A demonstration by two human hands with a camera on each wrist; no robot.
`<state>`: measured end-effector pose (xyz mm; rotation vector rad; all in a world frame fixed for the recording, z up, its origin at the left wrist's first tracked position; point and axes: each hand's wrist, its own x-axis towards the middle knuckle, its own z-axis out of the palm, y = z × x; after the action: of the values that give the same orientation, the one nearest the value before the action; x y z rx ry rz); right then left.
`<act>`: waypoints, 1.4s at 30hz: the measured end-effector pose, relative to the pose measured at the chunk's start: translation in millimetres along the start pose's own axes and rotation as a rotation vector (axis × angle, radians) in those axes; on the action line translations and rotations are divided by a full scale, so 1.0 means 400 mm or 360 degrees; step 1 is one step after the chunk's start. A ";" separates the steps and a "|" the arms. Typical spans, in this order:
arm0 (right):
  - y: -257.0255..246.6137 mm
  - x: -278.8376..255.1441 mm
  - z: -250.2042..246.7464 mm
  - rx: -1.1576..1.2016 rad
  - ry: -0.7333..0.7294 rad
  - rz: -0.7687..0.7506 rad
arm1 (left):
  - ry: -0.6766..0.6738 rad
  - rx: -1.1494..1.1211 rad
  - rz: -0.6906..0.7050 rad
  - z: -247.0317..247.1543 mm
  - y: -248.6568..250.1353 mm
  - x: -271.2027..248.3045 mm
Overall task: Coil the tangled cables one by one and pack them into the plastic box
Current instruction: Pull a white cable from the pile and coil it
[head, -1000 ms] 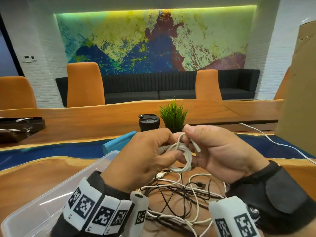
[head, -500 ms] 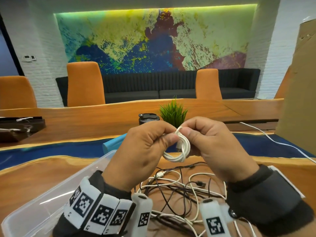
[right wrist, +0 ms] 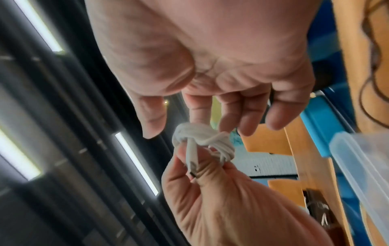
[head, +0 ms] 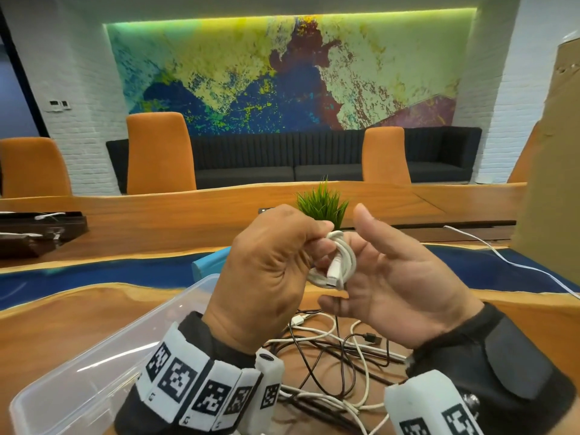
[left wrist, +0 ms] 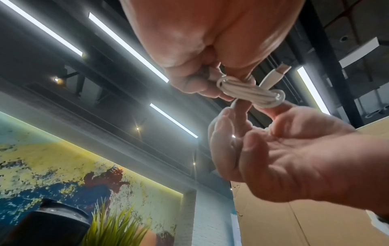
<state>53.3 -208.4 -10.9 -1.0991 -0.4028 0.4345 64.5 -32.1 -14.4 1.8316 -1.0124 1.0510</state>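
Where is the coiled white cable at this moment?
Head view, centre: the coiled white cable is pinched by the left hand above the tangled cables, beside the open right hand.

Right hand (head: pixel 398 287) has let go, fingers spread; left hand (head: pixel 266 271) alone pinches white coil (head: pixel 340 262)

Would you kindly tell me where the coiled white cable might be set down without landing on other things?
The clear plastic box at left shows bare floor. Bare wood lies between its rim and the blue strip. Crowded: the tangled cables under both hands.
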 end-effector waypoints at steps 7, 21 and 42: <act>-0.036 -0.020 -0.015 -0.0681 0.0146 -0.0031 | -0.0187 0.0043 -0.0140 0.029 0.011 -0.014; -0.036 -0.033 0.022 -0.2618 0.0537 -0.0583 | -0.0424 0.0345 -0.0488 -0.011 -0.010 -0.011; 0.012 0.001 0.005 -0.1747 0.0650 -0.0568 | -0.0310 0.0323 -0.0698 0.031 -0.028 -0.033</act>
<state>52.0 -204.7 -14.2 -2.0751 -0.4653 -0.4047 73.7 -35.8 -33.3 2.2252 -0.5802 0.7379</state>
